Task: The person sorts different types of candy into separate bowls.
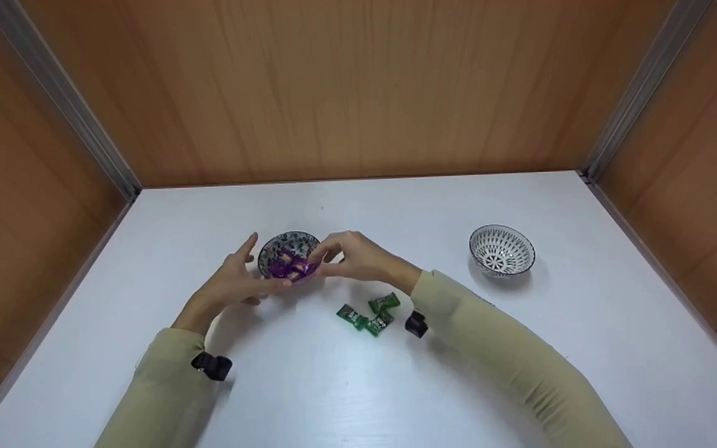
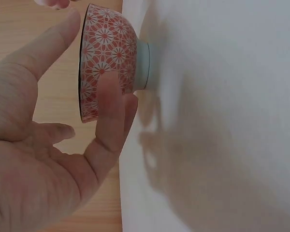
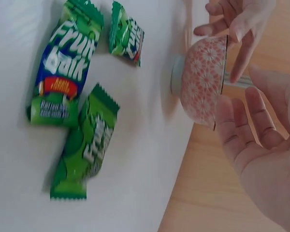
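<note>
A patterned bowl (image 1: 290,238) holds several purple-wrapped candies (image 1: 284,266); its outside is red with white flowers (image 2: 105,46). My left hand (image 1: 234,283) is spread around the bowl's left and near side, thumb by the near rim. In the left wrist view, its fingers overlap the bowl's outside; firm contact cannot be told. My right hand (image 1: 358,256) is at the bowl's right rim, fingertips over the candies. In the right wrist view, its thumb and fingers stand apart with nothing visible between them. Three green candy packets (image 1: 379,323) lie on the table near my right forearm.
A second bowl (image 1: 501,250), white inside with black marks, stands upright on the right of the white table (image 1: 346,386). Wooden panels (image 1: 358,93) close off the back and both sides, with metal strips (image 1: 72,93) at the corners.
</note>
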`<state>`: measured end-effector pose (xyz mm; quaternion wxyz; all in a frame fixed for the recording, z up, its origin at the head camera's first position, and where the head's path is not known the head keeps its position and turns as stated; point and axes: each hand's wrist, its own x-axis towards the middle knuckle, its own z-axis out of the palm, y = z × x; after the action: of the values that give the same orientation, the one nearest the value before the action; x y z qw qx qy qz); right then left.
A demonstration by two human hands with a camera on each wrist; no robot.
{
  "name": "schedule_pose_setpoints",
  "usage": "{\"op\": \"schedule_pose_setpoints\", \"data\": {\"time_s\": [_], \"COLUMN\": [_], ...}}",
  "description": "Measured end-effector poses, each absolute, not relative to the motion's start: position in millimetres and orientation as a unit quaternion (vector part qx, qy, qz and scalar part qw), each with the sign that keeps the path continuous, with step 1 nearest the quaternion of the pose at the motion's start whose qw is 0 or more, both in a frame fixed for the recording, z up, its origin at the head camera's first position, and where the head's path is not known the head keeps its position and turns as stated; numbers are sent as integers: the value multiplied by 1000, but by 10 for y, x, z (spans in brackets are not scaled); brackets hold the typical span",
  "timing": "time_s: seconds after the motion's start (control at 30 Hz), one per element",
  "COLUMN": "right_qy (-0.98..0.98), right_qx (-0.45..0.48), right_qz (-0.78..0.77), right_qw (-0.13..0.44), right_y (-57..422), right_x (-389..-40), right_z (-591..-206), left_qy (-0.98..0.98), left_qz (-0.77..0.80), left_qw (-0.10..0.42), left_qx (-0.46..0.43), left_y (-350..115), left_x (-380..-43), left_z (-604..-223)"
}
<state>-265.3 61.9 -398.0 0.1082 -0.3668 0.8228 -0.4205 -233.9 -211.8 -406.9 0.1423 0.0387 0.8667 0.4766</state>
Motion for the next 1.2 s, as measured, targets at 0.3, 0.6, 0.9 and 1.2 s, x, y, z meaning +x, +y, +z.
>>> {"op": "schedule_pose_setpoints", "data": {"time_s": [0.3, 0.6, 0.9, 1.2], "right_qy": [832, 838, 886, 900], "right_qx": [-334, -338, -259, -160], "right_qz": [-428, -428, -377, -406], "right_qw": [111, 36, -71, -1], "right_y": [1106, 1855, 2834, 3572], "right_x": [-2641, -2514, -2427, -2385], "right_z": [-3840, -3874, -3925, -4098], "left_qy": [904, 875, 867, 861], "left_qz": [422, 460, 437, 403], "left_qw": [20, 21, 73, 149], "left_qx": [68, 151, 228, 273], "left_y": [-2136, -1798, -1320, -1083], "left_x": [-2231, -2103, -2030, -1984], "left_z": [-3750, -3629, -3749, -4045]}}
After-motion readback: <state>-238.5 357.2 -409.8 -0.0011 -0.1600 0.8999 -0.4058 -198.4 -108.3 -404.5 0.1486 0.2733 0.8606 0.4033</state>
